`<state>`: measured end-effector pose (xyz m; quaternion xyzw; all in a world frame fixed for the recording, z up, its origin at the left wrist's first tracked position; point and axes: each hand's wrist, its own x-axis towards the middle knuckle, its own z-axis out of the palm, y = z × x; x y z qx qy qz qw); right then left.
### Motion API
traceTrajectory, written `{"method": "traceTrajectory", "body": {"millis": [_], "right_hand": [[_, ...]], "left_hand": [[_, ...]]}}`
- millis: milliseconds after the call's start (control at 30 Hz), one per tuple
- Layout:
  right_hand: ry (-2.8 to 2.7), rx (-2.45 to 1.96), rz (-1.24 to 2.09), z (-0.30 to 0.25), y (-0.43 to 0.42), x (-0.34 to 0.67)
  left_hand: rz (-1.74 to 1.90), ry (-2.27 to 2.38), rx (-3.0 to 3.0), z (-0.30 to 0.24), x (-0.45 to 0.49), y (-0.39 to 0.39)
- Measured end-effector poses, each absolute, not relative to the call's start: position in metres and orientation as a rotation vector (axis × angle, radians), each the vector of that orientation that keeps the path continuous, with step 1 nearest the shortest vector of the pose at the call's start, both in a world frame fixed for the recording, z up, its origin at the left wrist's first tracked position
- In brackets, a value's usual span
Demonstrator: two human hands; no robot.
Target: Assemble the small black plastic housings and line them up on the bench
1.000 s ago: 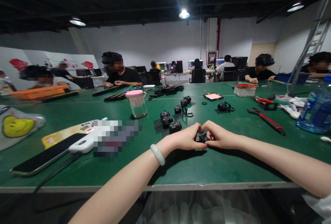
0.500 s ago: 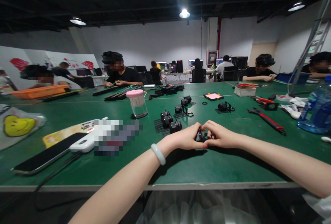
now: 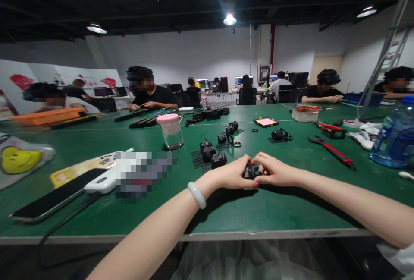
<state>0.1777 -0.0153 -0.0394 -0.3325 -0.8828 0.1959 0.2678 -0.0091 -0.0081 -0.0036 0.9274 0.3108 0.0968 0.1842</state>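
My left hand (image 3: 233,173), with a pale bangle on its wrist, is closed around a small black plastic fitting (image 3: 248,171) just above the green table. My right hand (image 3: 274,170) meets it from the other side, fingers curled and fingertips pressed at the same fitting. Both hands cover most of this part, so its full shape is hidden. Beyond my left hand stand several black fittings (image 3: 218,159) with ribbed bases. Another black fitting (image 3: 277,134) lies farther right, and a black ring (image 3: 255,130) rests behind.
Left of my hands are a pink-lidded jar (image 3: 170,131), a phone (image 3: 58,196) and a white charging device (image 3: 101,183) with a cable. To the right lie a red-handled wrench (image 3: 336,152) and a blue bottle (image 3: 393,137). A pink-bottomed tray (image 3: 265,121) sits behind. Co-workers sit across the table.
The whole view has shifted slightly, with the far side of the room a little lower. Both hands keep nearly the same grip on the black fitting.
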Motion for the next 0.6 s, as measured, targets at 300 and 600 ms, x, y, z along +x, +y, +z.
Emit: {"method": "traceTrajectory", "body": {"millis": [300, 600], "right_hand": [[-2.384, -0.916, 0.544, -0.0407, -0.0146, 0.1784], [-2.389, -0.918, 0.553, -0.0399, -0.0146, 0.1781]], "left_hand": [[0.256, 0.897, 2.631, -0.0039, -0.009, -0.0084], [0.249, 0.906, 2.633, -0.002, -0.0088, -0.01]]}}
